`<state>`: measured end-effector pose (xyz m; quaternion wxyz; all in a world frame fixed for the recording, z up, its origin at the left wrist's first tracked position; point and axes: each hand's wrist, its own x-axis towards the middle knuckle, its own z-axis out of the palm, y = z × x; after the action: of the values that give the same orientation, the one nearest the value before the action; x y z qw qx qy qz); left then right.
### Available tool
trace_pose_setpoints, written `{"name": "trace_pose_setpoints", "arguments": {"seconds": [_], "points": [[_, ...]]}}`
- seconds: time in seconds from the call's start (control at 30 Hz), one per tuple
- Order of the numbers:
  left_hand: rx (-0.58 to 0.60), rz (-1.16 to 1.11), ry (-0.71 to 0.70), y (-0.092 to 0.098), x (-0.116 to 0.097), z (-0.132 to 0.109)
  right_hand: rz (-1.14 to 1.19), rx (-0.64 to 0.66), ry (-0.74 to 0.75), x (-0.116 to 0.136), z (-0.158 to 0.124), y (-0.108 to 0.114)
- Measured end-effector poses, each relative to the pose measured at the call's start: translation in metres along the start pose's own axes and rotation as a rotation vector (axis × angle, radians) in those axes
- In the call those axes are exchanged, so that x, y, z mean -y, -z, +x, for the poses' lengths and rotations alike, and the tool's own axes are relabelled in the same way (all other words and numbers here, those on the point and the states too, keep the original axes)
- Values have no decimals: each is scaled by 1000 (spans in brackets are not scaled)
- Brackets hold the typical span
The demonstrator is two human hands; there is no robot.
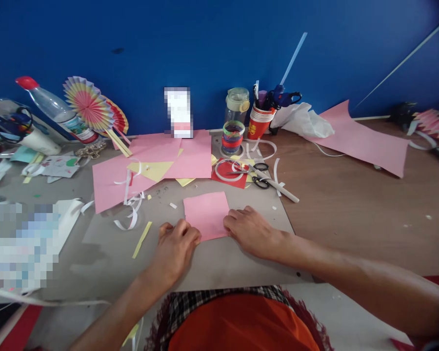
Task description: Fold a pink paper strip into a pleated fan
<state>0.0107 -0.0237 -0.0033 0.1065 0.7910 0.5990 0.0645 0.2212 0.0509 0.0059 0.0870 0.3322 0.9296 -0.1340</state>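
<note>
A small pink paper square (207,212) lies on the grey mat (219,263) in front of me. My left hand (175,246) rests at its near left corner, fingers curled and pressing down on the paper's edge. At the right edge of the same sheet sits my right hand (250,229), fingers bent and pinching or pressing the paper against the mat. Both hands touch the sheet, which lies flat.
Larger pink and yellow sheets (161,163) lie behind, with white paper strips (129,207). Scissors (258,175), a red cup of pens (259,119), a jar (236,105), tape rolls (232,136), paper fans (89,105) and a bottle (56,109) stand along the blue wall.
</note>
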Motion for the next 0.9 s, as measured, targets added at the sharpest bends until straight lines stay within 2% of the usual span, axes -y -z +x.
{"name": "trace_pose_setpoints", "arguments": {"seconds": [0.23,0.47,0.8,0.9], "points": [[-36,33,-73,-6,3,-6,-50,-131,135,-4,-5,-8],[-78,150,-126,-1,1,-17,-122,-293,257,-5,-12,-16],[56,18,-136,16,5,3,-92,-156,295,-13,-7,-1],[84,-14,-140,19,6,7,-139,-163,306,-10,-6,0]]}}
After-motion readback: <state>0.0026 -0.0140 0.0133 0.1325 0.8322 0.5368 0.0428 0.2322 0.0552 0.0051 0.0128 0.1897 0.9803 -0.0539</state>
